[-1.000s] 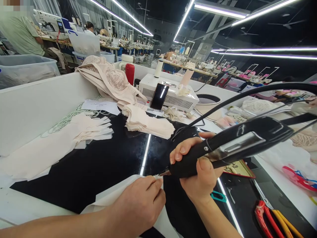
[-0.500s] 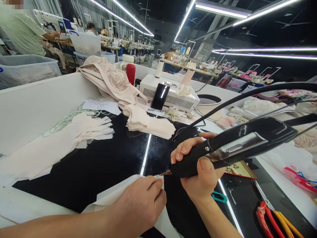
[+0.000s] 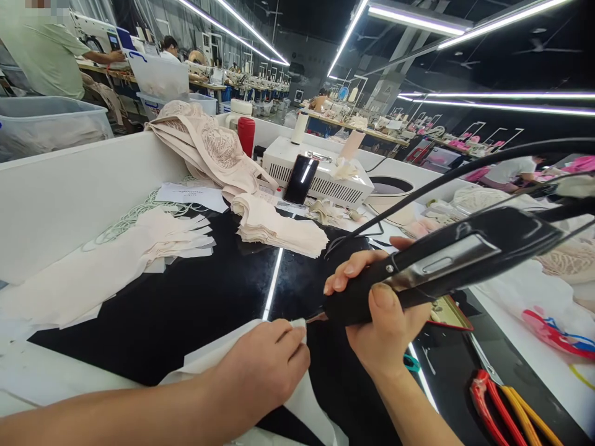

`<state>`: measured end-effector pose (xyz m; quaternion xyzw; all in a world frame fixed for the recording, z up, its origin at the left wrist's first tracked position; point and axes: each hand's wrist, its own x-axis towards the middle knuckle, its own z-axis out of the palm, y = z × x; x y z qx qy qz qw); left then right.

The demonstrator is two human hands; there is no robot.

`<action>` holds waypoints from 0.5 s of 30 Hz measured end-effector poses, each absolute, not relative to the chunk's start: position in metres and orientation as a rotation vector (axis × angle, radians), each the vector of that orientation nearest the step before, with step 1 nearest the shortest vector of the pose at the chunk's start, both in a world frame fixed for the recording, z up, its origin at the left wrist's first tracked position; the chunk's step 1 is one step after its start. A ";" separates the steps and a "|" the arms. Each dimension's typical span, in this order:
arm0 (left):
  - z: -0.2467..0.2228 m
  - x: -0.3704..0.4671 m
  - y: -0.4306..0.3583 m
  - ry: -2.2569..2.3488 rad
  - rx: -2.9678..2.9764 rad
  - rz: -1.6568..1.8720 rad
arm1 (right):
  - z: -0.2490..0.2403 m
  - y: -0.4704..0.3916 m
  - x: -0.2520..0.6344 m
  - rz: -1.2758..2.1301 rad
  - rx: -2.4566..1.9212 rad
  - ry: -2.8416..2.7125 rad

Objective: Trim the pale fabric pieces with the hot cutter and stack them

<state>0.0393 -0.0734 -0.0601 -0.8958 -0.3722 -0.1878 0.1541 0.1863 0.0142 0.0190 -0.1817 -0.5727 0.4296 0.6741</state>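
Note:
My left hand [image 3: 264,359] is closed, thumb and fingers pinching the corner of a thin white fabric piece [image 3: 218,344] at the lower middle. The fabric's lower part [image 3: 312,412] hangs out below the hand. My right hand [image 3: 388,328] is wrapped round a black corded hand tool [image 3: 446,263], with the thumb beside its metal lever. The tool's narrow metal tip [image 3: 318,317] points left at the pinched corner, a small gap apart from it. A thick black cable [image 3: 465,170] arches over the tool.
Pale fabric pieces lie in a fanned stack [image 3: 134,254] on the left and a neat stack [image 3: 279,226] in the middle. Behind stand a phone [image 3: 301,179] and a white vented box [image 3: 325,167]. Red-and-yellow-handled scissors [image 3: 506,402] lie at the right front. Co-workers sit at sewing machines beyond.
My right hand has drawn the tool slightly right, so its tip has come away from the fabric corner. My left hand has risen a little with the fabric still pinched.

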 end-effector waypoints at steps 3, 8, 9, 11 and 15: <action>-0.052 0.029 -0.064 -1.157 -2.617 -0.444 | 0.030 0.008 0.199 0.875 -0.532 -1.378; -0.050 0.011 -0.048 -1.314 -2.660 -0.425 | 0.040 -0.013 0.213 0.954 -0.583 -1.263; -0.050 0.009 -0.045 -1.316 -2.656 -0.428 | 0.039 -0.017 0.214 0.966 -0.563 -1.229; -0.050 0.007 -0.043 -1.300 -2.622 -0.479 | 0.039 -0.025 0.215 0.965 -0.535 -1.191; -0.042 0.009 -0.045 -1.211 -2.655 -0.723 | 0.041 -0.036 0.217 0.948 -0.509 -1.161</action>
